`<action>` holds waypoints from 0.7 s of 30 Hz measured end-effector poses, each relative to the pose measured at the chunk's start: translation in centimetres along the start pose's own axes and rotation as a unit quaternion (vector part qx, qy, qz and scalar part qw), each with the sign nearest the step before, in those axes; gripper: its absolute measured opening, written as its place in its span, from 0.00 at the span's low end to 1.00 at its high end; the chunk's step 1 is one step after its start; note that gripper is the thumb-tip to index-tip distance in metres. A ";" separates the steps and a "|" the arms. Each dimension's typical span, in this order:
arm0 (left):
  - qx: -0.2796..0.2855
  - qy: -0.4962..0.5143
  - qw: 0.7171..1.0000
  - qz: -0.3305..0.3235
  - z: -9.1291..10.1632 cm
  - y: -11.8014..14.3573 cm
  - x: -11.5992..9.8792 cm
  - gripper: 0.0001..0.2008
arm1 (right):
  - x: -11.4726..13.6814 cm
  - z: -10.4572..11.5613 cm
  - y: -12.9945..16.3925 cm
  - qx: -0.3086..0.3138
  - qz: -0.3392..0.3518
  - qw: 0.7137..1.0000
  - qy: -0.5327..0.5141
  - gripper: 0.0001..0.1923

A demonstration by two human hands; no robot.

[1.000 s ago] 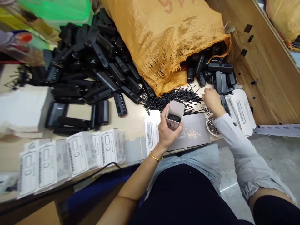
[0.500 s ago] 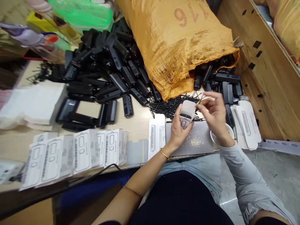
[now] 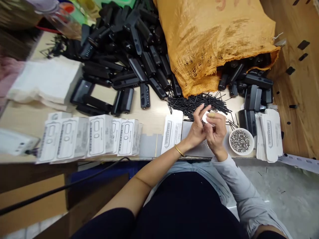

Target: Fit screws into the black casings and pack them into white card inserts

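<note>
My left hand [image 3: 195, 131] and my right hand [image 3: 215, 132] meet over the grey board [image 3: 189, 151]. Between their fingers is a small white carton [image 3: 205, 117], mostly hidden by the hands, with one pale end showing. The left fingers wrap it from the left; the right fingers are bent against its top and right side. Just beyond the hands lies a heap of thin black rods [image 3: 184, 104]. Right of my right hand stands a white bowl [image 3: 252, 146] of small metal pieces [image 3: 239, 141]. A flat printed carton [image 3: 171, 131] lies left of the board.
Black devices [image 3: 147, 63] pile up behind, beside a large orange woven sack [image 3: 214, 43]. Upright printed boxes [image 3: 99, 134] line the front left edge. Flat cartons [image 3: 271, 134] are stacked right of the bowl, near a wooden panel [image 3: 299, 99]. A black cable [image 3: 94, 174] hangs below the edge.
My right hand has come down and left from above the carton's open end and now closes on the carton beside my left hand. The white bowl is uncovered. The camera view has shifted.
</note>
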State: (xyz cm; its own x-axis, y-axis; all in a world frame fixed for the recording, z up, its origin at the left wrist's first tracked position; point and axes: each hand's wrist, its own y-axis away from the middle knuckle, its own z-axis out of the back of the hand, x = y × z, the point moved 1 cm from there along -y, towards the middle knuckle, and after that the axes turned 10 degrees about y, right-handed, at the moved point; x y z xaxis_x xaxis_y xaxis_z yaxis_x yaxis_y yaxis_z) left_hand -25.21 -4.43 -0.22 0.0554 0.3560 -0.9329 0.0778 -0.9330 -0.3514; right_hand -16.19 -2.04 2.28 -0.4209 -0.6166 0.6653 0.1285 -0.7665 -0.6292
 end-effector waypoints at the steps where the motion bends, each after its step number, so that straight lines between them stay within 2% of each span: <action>1: 0.000 0.010 1.000 0.007 0.0 0.0 -0.1 0.30 | 0.1 0.1 0.1 0.008 0.015 1.000 0.010 0.02; 5: -0.001 -0.003 1.000 0.005 -0.1 -0.2 -0.2 0.38 | -0.6 0.8 0.1 0.013 -0.048 0.999 0.014 0.04; 8: 0.006 -0.001 1.000 -0.030 -0.3 0.4 0.5 0.36 | -0.9 0.8 0.9 0.016 0.030 0.998 0.051 0.07; 10: 0.009 -0.010 0.998 -0.060 -0.4 1.0 1.3 0.34 | -0.9 0.7 1.8 -0.007 0.087 0.995 0.057 0.10; 12: 0.006 -0.052 0.997 -0.058 -0.1 1.4 1.6 0.32 | -1.0 0.7 2.4 -0.006 0.093 0.994 0.059 0.12; 14: 0.002 -0.123 0.992 -0.002 1.1 1.5 0.7 0.31 | -1.0 0.9 2.5 0.033 0.054 0.996 0.062 0.13; 16: -0.016 -0.214 0.972 0.090 4.0 1.7 -1.5 0.30 | -1.1 1.6 2.1 0.051 -0.002 0.997 0.051 0.15; 17: -0.052 -0.267 0.952 0.141 6.2 1.9 -2.9 0.29 | -1.2 2.0 1.8 0.048 -0.026 0.997 0.046 0.15; 18: -0.077 -0.326 0.925 0.182 8.7 2.3 -4.4 0.29 | -1.4 2.6 1.4 0.043 -0.042 0.997 0.049 0.15; 20: -0.121 -0.449 0.858 0.220 14.1 3.5 -7.3 0.27 | -2.1 3.9 0.9 0.054 -0.056 0.993 0.087 0.12; 21: -0.122 -0.505 0.817 0.250 16.6 4.2 -8.3 0.26 | -2.6 4.7 0.7 0.068 -0.062 0.988 0.120 0.11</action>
State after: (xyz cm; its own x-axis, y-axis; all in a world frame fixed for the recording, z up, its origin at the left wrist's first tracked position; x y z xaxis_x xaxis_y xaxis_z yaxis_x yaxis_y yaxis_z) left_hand -41.85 -12.19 4.71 -0.6991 -0.4060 -0.5886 0.4989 -0.8666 0.0052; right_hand -10.78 -1.78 1.99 -0.6402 -0.4690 0.6085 0.1755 -0.8604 -0.4785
